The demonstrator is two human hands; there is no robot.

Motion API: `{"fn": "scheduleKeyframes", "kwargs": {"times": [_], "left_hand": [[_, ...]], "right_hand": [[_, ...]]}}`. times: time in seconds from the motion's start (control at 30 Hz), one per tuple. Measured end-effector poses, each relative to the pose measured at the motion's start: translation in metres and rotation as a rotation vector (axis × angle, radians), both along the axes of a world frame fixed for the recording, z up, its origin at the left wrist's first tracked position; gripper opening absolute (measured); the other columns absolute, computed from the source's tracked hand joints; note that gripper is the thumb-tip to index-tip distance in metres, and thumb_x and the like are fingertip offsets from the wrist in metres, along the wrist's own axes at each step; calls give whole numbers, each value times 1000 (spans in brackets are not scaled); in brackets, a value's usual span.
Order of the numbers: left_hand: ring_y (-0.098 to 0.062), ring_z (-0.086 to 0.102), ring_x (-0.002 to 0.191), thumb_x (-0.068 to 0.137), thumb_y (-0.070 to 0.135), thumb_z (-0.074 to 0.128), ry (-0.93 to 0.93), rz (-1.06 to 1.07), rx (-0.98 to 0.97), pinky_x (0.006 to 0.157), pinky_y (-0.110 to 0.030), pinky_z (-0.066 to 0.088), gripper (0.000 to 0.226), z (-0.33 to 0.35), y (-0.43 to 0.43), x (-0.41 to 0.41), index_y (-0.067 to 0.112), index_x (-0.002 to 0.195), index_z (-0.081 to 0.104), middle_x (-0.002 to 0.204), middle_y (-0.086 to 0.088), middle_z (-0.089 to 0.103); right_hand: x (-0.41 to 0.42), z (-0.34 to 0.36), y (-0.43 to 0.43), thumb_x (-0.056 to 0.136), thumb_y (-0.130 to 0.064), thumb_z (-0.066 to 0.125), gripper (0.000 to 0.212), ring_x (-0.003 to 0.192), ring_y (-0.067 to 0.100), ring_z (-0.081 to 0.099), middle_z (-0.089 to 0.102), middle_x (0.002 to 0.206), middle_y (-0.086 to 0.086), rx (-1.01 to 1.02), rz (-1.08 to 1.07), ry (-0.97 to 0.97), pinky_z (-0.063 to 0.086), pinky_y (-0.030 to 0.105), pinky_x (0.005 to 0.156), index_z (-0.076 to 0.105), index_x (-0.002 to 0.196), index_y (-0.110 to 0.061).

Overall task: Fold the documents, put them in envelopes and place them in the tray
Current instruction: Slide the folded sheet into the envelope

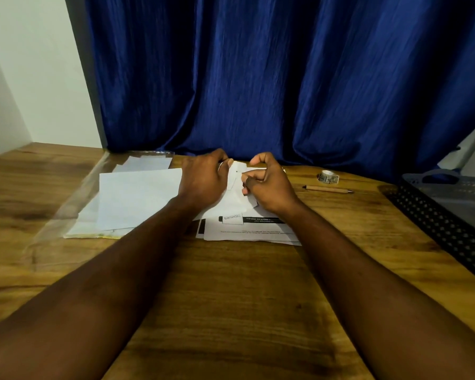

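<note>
My left hand (203, 179) and my right hand (268, 185) are side by side at the far middle of the wooden table, both closed on a white folded paper (235, 175) between them. Under them lies a stack of printed documents (247, 229) with black bars of text. A pile of white sheets and envelopes (137, 198) lies to the left, partly on a clear plastic sleeve (72, 204). The dark perforated tray (450, 215) stands at the right edge, cut off by the frame.
A roll of patterned tape (328, 177) and a brown pen (328, 189) lie on the table right of my hands. A blue curtain (258, 78) hangs right behind the table. The wooden table (231, 297) is bare between my forearms.
</note>
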State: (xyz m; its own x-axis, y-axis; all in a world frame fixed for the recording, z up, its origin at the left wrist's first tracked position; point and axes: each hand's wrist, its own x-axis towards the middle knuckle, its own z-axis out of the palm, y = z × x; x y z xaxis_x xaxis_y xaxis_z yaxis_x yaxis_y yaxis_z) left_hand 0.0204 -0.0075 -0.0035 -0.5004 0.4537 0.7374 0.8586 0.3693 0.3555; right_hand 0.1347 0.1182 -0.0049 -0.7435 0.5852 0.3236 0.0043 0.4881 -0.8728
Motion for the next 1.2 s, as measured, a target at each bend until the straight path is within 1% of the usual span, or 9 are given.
{"fn": "scheduleKeyframes", "kwargs": {"times": [0.17,0.27,0.5,0.67,0.73,0.87,1.0,1.07,1.2], "left_hand": [[-12,52,73,106,32,54,21,-28,34,80,-31,28,21,0,1,0,20,94,66,79,11,59],[-14,54,73,106,30,56,-7,-59,54,75,-30,31,21,1,1,-2,16,94,66,79,9,60],[-16,56,71,107,32,55,-81,-75,51,75,-34,42,23,0,2,-2,17,94,66,78,6,62],[-17,57,73,106,32,54,-96,-112,8,82,-42,48,20,-1,3,-1,19,94,63,79,4,63],[-19,59,75,106,34,54,-131,-123,-11,83,-47,52,20,-3,4,-3,20,94,63,81,4,64],[-22,61,80,105,38,51,-166,-71,-31,88,-54,53,19,-8,5,-7,26,95,62,83,4,65],[-20,60,80,107,36,51,-164,-49,-16,89,-55,52,16,-7,6,-4,27,97,60,83,5,64],[-21,60,78,106,38,49,-160,-61,1,87,-54,52,18,-6,5,-4,28,94,58,81,6,63],[-22,59,75,104,40,48,-154,-64,23,85,-52,51,21,-4,3,-3,29,88,55,75,9,59]], "right_hand": [[-2,-1,3,97,-2,71,35,76,15,76,78,101,11,-50,27,-2,62,34,80,50,115,-23],[-2,2,3,97,-1,72,37,84,16,75,78,104,12,-86,50,15,58,21,71,50,117,-22],[0,2,0,87,4,81,51,77,27,77,78,98,11,-120,68,78,65,41,76,47,109,-26],[3,3,-1,89,-2,79,43,76,21,78,77,97,6,17,48,-19,64,36,78,50,115,-21],[3,2,1,90,-5,76,33,79,20,75,77,94,3,9,41,-38,63,38,81,57,110,-22],[7,5,3,97,-13,68,14,94,7,70,78,98,-7,55,60,-86,53,27,89,80,98,-21],[3,4,-3,91,-20,73,15,109,19,74,81,100,-5,-79,161,-116,56,42,106,84,88,-29],[1,6,-4,91,-17,74,11,103,16,74,80,101,-2,-136,135,-85,57,33,99,83,95,-23],[6,11,-2,98,-12,71,18,77,4,62,72,96,-4,-136,62,-83,49,10,66,76,115,-14]]}}
